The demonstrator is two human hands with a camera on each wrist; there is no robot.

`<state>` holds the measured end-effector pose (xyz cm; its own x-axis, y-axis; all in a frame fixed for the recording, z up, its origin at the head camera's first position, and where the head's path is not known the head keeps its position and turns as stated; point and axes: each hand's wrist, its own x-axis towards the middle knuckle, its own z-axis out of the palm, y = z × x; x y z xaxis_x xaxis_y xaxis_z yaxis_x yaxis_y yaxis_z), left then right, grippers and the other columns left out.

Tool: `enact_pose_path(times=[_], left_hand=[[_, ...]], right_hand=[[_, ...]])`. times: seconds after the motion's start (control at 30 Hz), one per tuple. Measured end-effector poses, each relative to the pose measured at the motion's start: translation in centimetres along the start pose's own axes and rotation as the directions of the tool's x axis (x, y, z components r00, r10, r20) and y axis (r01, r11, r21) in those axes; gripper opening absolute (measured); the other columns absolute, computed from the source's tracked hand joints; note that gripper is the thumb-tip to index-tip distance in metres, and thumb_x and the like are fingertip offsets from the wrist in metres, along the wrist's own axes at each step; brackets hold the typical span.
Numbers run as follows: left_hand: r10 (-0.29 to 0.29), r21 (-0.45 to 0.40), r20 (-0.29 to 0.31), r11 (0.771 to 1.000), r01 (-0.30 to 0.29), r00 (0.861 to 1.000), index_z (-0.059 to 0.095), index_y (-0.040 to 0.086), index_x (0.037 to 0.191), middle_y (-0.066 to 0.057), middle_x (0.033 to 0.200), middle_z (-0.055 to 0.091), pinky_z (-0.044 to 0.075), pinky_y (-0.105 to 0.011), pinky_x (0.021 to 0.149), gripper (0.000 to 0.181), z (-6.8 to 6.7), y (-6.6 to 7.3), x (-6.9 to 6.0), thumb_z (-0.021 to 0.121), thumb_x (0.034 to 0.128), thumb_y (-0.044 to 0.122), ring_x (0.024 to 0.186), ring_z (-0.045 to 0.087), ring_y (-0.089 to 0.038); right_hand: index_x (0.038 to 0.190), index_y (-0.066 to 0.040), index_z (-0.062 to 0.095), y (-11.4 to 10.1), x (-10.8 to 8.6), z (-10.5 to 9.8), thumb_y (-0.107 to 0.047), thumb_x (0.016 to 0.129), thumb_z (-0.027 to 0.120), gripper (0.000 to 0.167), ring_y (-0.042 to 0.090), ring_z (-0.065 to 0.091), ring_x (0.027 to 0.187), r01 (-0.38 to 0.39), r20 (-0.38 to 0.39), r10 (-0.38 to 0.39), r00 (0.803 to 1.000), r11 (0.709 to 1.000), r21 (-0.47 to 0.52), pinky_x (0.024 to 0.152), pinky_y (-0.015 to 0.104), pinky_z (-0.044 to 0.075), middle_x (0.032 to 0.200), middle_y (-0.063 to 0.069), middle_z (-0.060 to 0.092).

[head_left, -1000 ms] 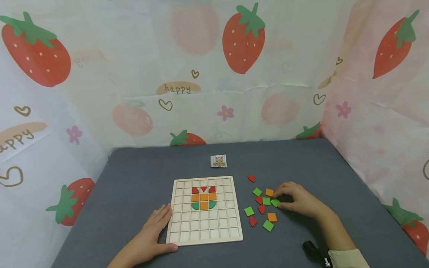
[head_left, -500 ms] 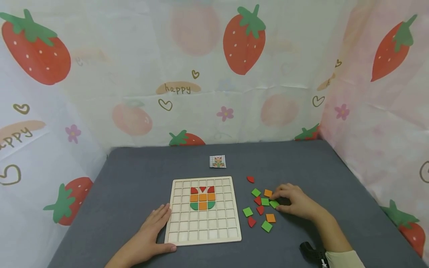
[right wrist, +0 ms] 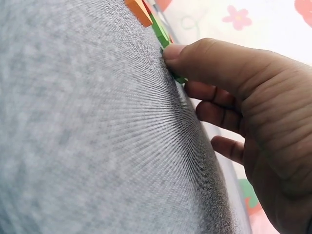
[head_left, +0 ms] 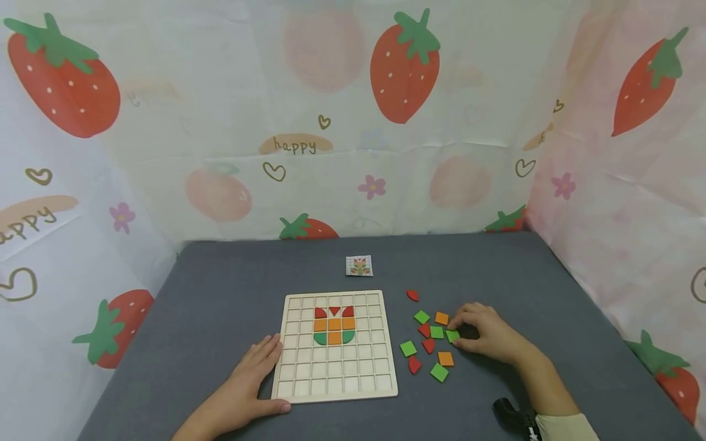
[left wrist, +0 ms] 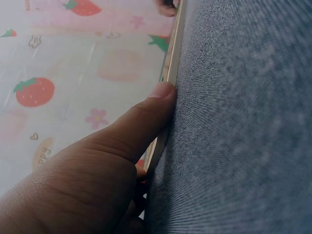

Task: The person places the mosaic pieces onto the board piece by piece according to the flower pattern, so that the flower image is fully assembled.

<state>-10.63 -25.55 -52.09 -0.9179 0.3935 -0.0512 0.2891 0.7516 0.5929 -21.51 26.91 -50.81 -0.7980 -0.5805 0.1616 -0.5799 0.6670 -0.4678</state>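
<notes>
In the head view, my right hand (head_left: 491, 334) pinches a green square tile (head_left: 452, 336) between thumb and fingers at the right side of a loose group of tiles. The right wrist view shows the thumb against that green tile (right wrist: 181, 79), low over the cloth; the hand hides part of it. My left hand (head_left: 245, 386) rests at the lower left corner of a wooden grid board (head_left: 336, 370), fingers along its left side and thumb at the near edge. Red, orange and green tiles form a tulip-like shape (head_left: 334, 324) in the board's upper cells.
Around the right hand lie more tiles: an orange square (head_left: 445, 359), a green square (head_left: 439, 372) and a red petal-shaped piece (head_left: 412, 296) among several others. A small pattern card (head_left: 359, 266) lies behind the board. Strawberry-printed cloth (head_left: 309, 79) surrounds the grey table (head_left: 248, 275).
The head view shifts slightly. Both hands keep nearly the same places, the right one at the green square tile and the left one at the board.
</notes>
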Motion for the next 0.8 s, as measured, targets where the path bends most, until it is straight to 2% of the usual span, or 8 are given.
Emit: enact_pose_path(times=[0.3,0.43,0.57,0.8], left_hand=[[0.007,-0.004,0.007,1.0,-0.007,1.0,0.028,0.0,0.16,-0.017,0.17,0.018,-0.016,-0.002,0.109,0.121,0.2,0.1,0.2,0.076,0.0756,0.072,0.158,0.012,-0.038],[0.017,-0.001,0.0,1.0,-0.017,1.0,0.028,0.0,0.16,-0.017,0.17,0.018,-0.016,-0.003,0.109,0.12,0.2,0.1,0.3,0.075,0.0758,0.072,0.158,0.012,-0.038],[0.034,0.004,-0.02,0.999,-0.034,0.999,0.03,-0.001,0.16,-0.018,0.17,0.02,-0.015,-0.002,0.109,0.12,0.3,0.1,0.2,0.075,0.076,0.071,0.157,0.014,-0.042],[0.048,0.016,-0.042,0.999,-0.048,0.998,0.031,-0.002,0.159,-0.017,0.169,0.021,-0.015,-0.004,0.111,0.118,0.3,-0.2,0.0,0.076,0.0763,0.07,0.156,0.016,-0.043]], right_hand=[[0.106,-0.027,0.074,-0.8,-0.2,-0.9,-0.029,0.088,0.083,0.02,0.015,0.06,0.102,-0.043,-0.108,0.042,0.993,0.999,-0.004,0.089,0.045,0.052,0.107,-0.013,0.068],[0.107,-0.025,0.074,-1.8,0.4,-1.7,-0.023,0.088,0.084,0.022,0.015,0.06,0.098,-0.046,-0.16,0.044,0.986,0.999,-0.005,0.084,0.041,0.052,0.105,-0.012,0.069],[0.108,-0.025,0.074,-3.2,1.2,-2.4,-0.019,0.088,0.084,0.024,0.015,0.058,0.097,-0.025,-0.187,0.021,0.982,0.999,-0.02,0.084,0.039,0.051,0.106,-0.013,0.068],[0.108,-0.021,0.074,-6.7,3.8,-2.8,-0.019,0.088,0.083,0.022,0.021,0.058,0.1,0.042,-0.19,-0.041,0.981,0.999,0.001,0.09,0.047,0.046,0.107,-0.008,0.069]])
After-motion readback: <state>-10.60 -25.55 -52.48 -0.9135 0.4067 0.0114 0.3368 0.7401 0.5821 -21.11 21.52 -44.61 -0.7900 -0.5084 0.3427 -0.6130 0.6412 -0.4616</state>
